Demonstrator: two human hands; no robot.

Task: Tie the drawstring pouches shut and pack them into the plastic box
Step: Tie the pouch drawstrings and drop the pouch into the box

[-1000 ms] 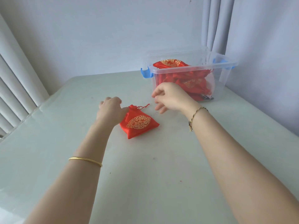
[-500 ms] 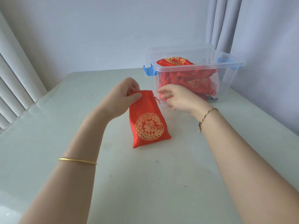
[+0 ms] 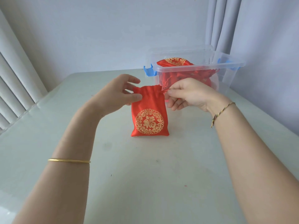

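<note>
Pinching the soft, light pouch (image 3: 149, 110) at its gathered neck, the left hand (image 3: 116, 94) steadies it; the right hand (image 3: 189, 94) pinches the drawstring (image 3: 165, 90).

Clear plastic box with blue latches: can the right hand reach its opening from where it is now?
Probably yes. The right hand sits just in front of the clear plastic box, whose top looks open, nothing between them. It is pinching the drawstring of the red fabric pouch.
</note>
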